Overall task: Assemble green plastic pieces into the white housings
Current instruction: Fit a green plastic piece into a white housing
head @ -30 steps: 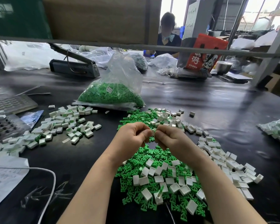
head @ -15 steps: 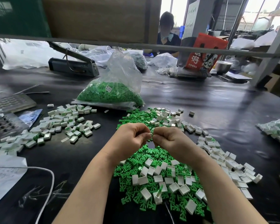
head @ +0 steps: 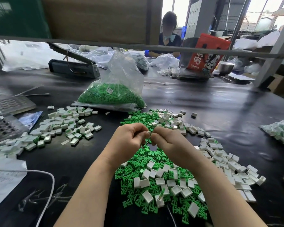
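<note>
Head view, white housing [head: 149, 133] pinched between left hand [head: 129, 141], right hand [head: 167, 141] fingers

Black glossy worktop [head: 203, 102]; grey metal rail [head: 154, 48] across w/ brown board [head: 97, 18] above; bright windows [head: 261, 12] at back right; daylight.

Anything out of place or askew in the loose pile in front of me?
One white housing near the pile's front edge has a green piece sticking up crookedly, apparently only half seated. Nothing else stands out.
</note>
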{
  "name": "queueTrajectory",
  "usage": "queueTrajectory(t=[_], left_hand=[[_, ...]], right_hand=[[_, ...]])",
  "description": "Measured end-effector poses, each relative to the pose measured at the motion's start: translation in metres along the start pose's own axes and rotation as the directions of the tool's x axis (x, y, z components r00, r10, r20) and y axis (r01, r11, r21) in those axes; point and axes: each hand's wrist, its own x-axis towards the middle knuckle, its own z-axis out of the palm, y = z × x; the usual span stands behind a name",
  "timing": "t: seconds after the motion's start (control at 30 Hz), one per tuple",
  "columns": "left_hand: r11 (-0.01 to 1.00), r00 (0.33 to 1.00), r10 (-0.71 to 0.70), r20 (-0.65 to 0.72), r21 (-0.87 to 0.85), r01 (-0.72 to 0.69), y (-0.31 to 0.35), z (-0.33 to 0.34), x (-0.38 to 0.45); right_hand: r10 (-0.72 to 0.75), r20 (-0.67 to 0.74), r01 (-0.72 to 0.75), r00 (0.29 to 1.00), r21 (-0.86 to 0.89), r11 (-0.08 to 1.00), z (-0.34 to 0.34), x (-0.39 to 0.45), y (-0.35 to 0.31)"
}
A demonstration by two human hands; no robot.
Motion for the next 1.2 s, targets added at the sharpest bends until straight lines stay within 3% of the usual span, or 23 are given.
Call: queueTrajectory(t=[0.43, 0.7, 0.87, 1.2], left_hand=[[0.998, 0.99, -0.034, 0.135, -0.049, 0.041, -0.0002, -0.0046, -0.0016], [0.999, 0.991, -0.039, 0.129, 0.008, 0.038, 0.0021, -0.0031, -0.0024], [0.999, 0.996, -0.047, 0.078, 0.003, 0.047, 0.0019, -0.0018, -0.0023], [0.998, 0.987, -0.045, 0.153, 0.056, 0.037, 0.0004, 0.0002, -0.0035]], right_hand=[[0.078, 0.109, -0.083, 0.991, 0.043, 0.996, -0.0059, -0.0016, 0.0051], [0.102, 0.124, -0.091, 0.987, -0.092, 0.992, -0.0038, 0.0009, 0.0046], [0.072, 0.091, -0.065, 0.993, -0.079, 0.995, -0.001, 0.0008, 0.0047], [0.069, 0.127, -0.058, 0.989, -0.089, 0.994, 0.0012, -0.0004, 0.005]])
